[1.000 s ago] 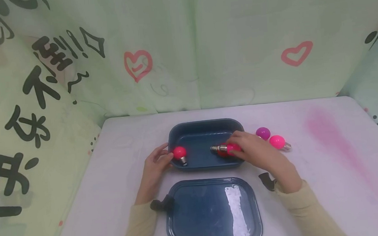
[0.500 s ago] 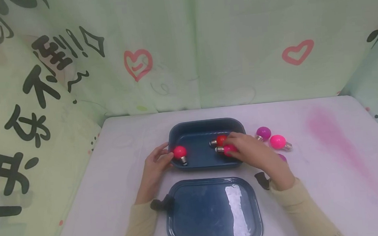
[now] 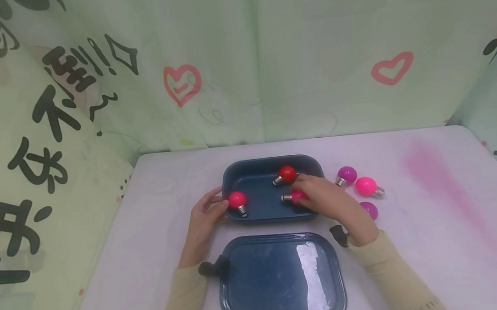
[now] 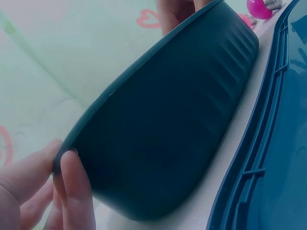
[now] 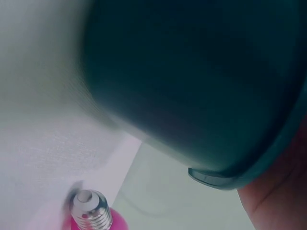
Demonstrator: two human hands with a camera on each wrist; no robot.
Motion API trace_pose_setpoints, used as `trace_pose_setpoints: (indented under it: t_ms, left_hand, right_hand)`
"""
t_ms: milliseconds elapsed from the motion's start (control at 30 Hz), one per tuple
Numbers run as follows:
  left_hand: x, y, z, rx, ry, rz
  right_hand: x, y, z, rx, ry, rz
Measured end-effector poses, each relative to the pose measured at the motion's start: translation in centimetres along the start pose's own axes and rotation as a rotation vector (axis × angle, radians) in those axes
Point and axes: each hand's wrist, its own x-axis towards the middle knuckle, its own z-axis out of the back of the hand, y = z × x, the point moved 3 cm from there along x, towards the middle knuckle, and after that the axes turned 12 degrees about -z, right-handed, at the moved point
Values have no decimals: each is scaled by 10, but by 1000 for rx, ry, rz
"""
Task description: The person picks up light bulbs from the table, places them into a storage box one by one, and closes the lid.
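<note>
pink bulb (image 3: 297, 198) in right hand (image 3: 325, 195)

Bulbs (image 3: 237, 199) in box (image 3: 262, 193) behind lid (image 3: 264, 280)

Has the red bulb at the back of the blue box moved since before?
Yes: the red bulb moved farther back, nearer the far wall of the blue box.

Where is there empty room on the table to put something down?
There's bare table left of the left hand, and more right of the loose bulbs, around the pink smudge. Inside the box, the middle is bare too. It's crowded around the right hand and those bulbs, and the lid lies in front of the box.
</note>
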Motion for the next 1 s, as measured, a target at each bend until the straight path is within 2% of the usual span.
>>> trace_pose_setpoints:
  t_ms: [367,700,1000]
  left_hand:
    - [-1,-1,-2,15,3,14]
    - [-1,-2,-1,8,4,5]
    - [-1,-1,0,22,1,8]
  right_hand:
    - [3,-2,-3,-8,-5,6]
    - [-5,-1,8,-58,-19,7]
    - [-14,-9,20,-38,-37,-34]
